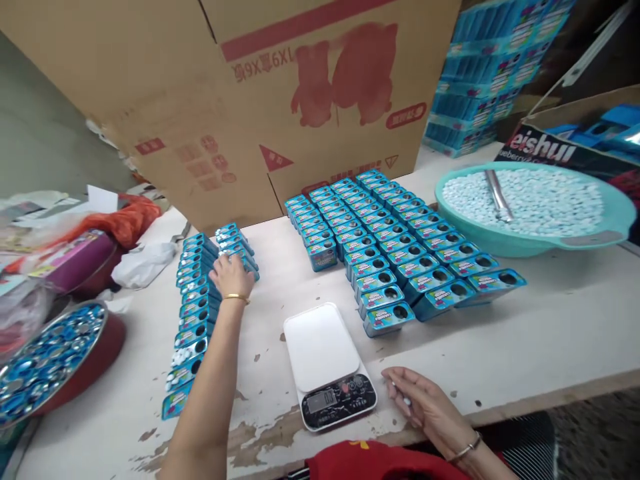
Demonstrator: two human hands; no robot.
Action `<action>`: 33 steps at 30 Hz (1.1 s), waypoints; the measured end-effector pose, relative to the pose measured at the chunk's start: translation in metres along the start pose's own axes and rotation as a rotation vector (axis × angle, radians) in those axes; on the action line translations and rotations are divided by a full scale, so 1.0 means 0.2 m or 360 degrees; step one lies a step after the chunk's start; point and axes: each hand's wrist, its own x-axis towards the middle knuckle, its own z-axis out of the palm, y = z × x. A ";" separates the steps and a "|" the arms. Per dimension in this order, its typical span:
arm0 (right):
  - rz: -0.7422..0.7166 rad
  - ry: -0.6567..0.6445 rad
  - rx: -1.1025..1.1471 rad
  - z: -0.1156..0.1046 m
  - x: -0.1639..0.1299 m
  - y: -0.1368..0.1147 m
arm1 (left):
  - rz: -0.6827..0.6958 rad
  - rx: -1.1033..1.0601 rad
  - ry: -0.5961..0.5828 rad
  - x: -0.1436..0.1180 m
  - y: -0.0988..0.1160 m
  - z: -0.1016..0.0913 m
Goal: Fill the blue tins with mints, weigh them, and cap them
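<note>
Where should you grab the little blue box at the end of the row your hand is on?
Pinch the little blue box across its two long sides, coming from above. The left hand already rests there. Boxes stand packed in its row, so only top and outer side are free.

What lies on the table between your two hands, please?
In the head view, the white kitchen scale sits on the table between the left hand, at the blue boxes, and the right hand.
</note>
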 end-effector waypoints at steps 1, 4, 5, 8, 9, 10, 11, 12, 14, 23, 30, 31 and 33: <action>-0.0004 -0.0010 0.0004 0.00 0.00 0.00 | -0.0009 0.0068 -0.0064 0.00 -0.04 0.01; -0.0042 -0.0014 0.0015 -0.01 -0.01 0.00 | 0.0148 0.0190 -0.0156 -0.01 -0.09 0.02; -0.0050 -0.0011 0.0023 -0.01 -0.01 0.00 | 0.0215 0.0218 -0.0159 -0.02 -0.08 0.01; -0.0044 -0.0010 0.0100 -0.01 -0.02 -0.01 | 0.0386 0.0259 -0.0226 -0.06 -0.02 -0.09; -0.0036 -0.0009 0.0139 0.00 -0.02 -0.02 | 0.0448 0.0255 -0.0279 -0.09 0.01 -0.14; -0.0029 -0.0005 0.0181 0.00 -0.03 -0.02 | 0.0521 0.0241 -0.0338 -0.13 0.04 -0.21; -0.0025 0.0002 0.0225 0.00 -0.04 -0.03 | 0.0608 0.0224 -0.0386 -0.19 0.07 -0.28; -0.0019 0.0010 0.0264 0.00 -0.05 -0.03 | 0.0708 0.0202 -0.0406 -0.25 0.11 -0.34; 0.0001 0.0010 0.0311 0.00 -0.07 -0.04 | 0.0939 0.0122 -0.0442 -0.38 0.19 -0.46; 0.0002 0.0008 0.0209 -0.05 -0.16 -0.04 | 0.1407 -0.0058 -0.0623 -0.65 0.46 -0.53; 0.0006 0.0058 0.0065 -0.09 -0.21 -0.02 | 0.0899 -0.0775 -0.0268 -0.66 0.21 -0.57; 0.0009 0.0054 0.0012 -0.09 -0.21 -0.02 | 0.0780 -0.0850 -0.0245 -0.68 0.16 -0.55; -0.0009 0.0034 -0.0099 -0.08 -0.22 -0.03 | 0.0580 -0.0933 -0.0270 -0.75 0.05 -0.49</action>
